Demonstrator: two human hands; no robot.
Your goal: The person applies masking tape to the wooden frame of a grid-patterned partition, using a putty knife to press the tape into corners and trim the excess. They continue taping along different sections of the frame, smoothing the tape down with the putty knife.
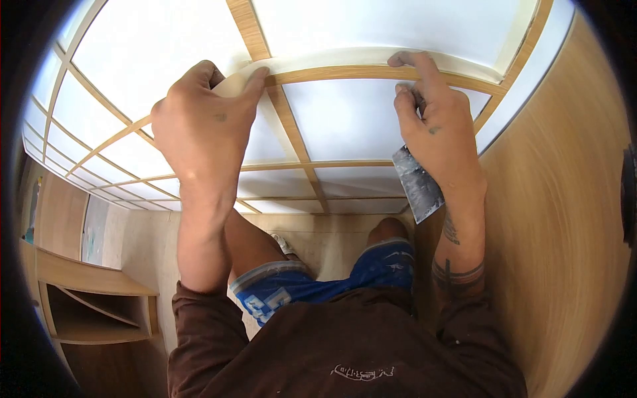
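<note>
A pale strip of tape [325, 62] runs along a wooden bar [345, 73] of a white-paned lattice panel [345, 119]. At its left part my left hand [209, 109] is closed, pinching the tape between thumb and fingers. To the right, my right hand [438, 116] has its index finger bent over the tape near the bar, with the thumb just below. A grey, smeared scraper blade [418, 186] sticks out beneath my right palm, held by the curled fingers; its handle is hidden.
A wooden surface [564, 199] rises close on the right. At the lower left stands a wooden shelf unit [99, 285] with open compartments. My legs in blue shorts [332, 278] are below, above a light floor [332, 239].
</note>
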